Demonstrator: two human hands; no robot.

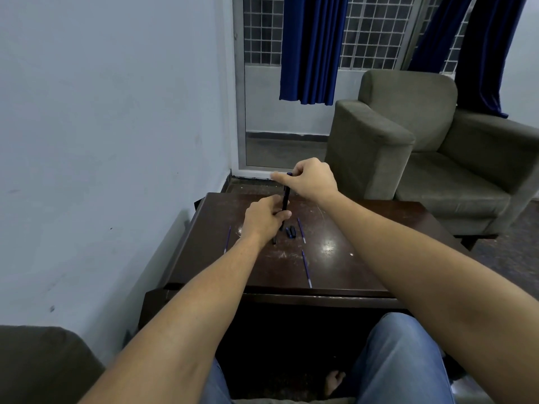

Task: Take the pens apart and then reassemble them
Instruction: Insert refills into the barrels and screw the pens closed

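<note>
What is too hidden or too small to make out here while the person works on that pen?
- Head view: the lower end of the pen is covered by the left hand.
- Head view: its top sits inside the right hand, so which piece is being pinched there cannot be told.
- Head view: the small dark parts on the table are too small to identify.

Both arms [186, 301] were bare right down to the bottom of the frame. The legs at the bottom wore blue jeans [402, 360]. Low in the middle, between them, was what looked like a bare foot [334, 381].
</note>
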